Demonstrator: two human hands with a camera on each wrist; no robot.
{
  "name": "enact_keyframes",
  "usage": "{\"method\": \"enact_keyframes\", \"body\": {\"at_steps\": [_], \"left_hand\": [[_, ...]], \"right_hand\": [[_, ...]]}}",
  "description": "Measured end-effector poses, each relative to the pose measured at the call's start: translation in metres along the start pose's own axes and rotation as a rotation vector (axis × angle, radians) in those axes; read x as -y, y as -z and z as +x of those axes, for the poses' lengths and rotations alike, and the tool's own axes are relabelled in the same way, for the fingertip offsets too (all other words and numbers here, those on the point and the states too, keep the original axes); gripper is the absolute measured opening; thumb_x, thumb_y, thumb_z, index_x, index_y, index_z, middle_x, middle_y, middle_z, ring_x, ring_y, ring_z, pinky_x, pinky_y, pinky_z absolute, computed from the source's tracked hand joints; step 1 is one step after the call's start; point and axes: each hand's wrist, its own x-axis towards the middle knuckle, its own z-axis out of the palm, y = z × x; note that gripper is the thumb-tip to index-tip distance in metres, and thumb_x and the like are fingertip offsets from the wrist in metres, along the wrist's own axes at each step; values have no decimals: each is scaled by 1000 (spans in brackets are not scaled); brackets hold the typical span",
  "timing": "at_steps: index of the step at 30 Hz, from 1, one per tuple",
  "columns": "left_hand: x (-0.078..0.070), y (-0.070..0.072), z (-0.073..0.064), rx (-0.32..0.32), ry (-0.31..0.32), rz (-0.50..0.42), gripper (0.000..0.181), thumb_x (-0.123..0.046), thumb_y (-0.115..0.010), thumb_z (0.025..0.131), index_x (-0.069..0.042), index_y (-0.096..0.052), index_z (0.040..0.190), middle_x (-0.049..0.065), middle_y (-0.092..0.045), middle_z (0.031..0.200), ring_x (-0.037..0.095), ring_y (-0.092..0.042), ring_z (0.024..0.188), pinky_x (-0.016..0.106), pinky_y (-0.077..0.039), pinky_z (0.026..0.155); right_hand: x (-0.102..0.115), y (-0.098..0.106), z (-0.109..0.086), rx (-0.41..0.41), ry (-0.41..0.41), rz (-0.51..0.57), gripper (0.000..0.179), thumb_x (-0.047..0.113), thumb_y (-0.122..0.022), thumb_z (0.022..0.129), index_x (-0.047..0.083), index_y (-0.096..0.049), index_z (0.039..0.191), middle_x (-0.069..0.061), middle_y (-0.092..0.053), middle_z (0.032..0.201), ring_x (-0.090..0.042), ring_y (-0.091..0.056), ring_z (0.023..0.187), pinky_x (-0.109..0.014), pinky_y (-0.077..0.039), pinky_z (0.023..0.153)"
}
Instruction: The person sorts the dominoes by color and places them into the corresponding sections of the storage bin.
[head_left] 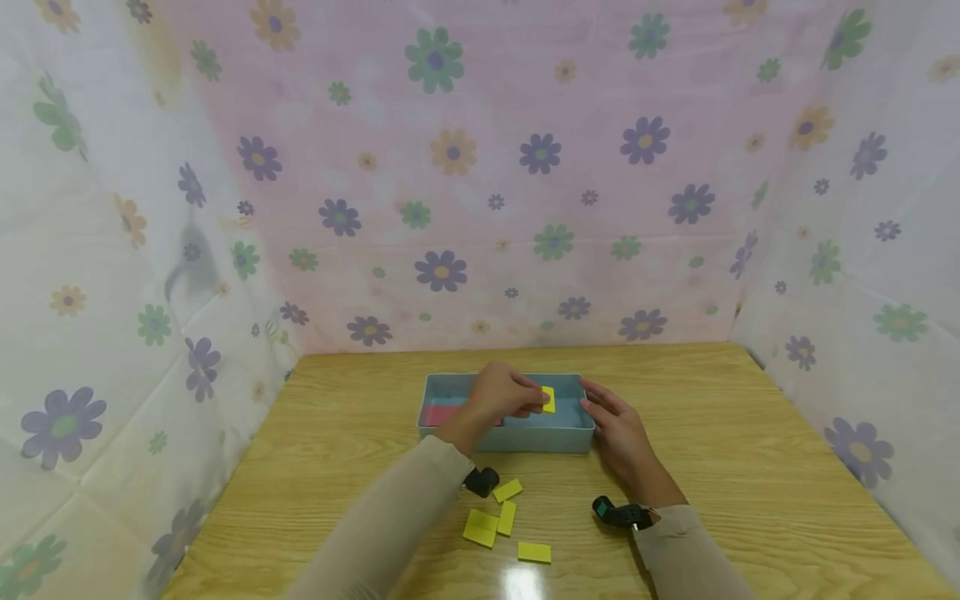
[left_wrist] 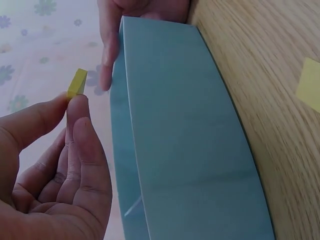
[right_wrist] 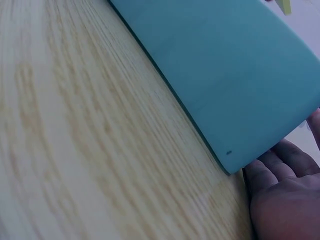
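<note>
- Left hand (head_left: 501, 395) pinches yellow block (head_left: 550, 401) above blue box (head_left: 517, 441); fingertip slip could drop it.
- Right hand (head_left: 621, 429) rests unclenched against blue box's end; bump could shift it.

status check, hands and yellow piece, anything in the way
Left hand pinching yellow piece over blue box. Right hand against box's right end. No obstruction visible beneath piece.

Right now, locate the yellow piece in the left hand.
In the head view, the left hand pinches the yellow piece over the right half of the blue box, left of the right hand.
</note>
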Motion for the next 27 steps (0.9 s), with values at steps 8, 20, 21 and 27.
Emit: {"method": "enact_keyframes", "body": {"at_steps": [8, 20, 21, 27], "left_hand": [[-6, -19, 11, -27, 24, 20, 14, -19, -86, 87, -6, -83, 91, 3, -78, 75, 30, -79, 89, 43, -64, 81], [-12, -39, 24, -81, 81, 18, 8, -12, -86, 85, -4, -82, 84, 5, -77, 71, 31, -79, 86, 43, -64, 80], [-13, -41, 25, -84, 87, 16, 8, -11, -86, 85, -4, -82, 83, 5, -77, 71, 31, -79, 86, 43, -64, 80], [-15, -48, 32, -93, 104, 7, 9, -11, -87, 84, -4, -81, 80, 5, -76, 68, 31, -79, 85, 43, -64, 78]], "right_hand": [[0, -1, -1, 9, -1, 26, 54, 20, -60, 107, 9, -43, 157, -15, -28, 168, -30, -23, 157, -52, -24, 127], [3, 0, -2, 11, -8, 31, 55, 22, -59, 107, 9, -42, 158, -14, -29, 168, -27, -24, 157, -49, -23, 128], [3, 0, -2, 11, -7, 29, 55, 22, -58, 108, 9, -42, 158, -13, -29, 168, -26, -23, 157, -49, -22, 128], [4, 0, -2, 28, 2, 16, 53, 22, -56, 109, 10, -41, 159, -12, -29, 168, -26, -21, 158, -50, -18, 129]]}}
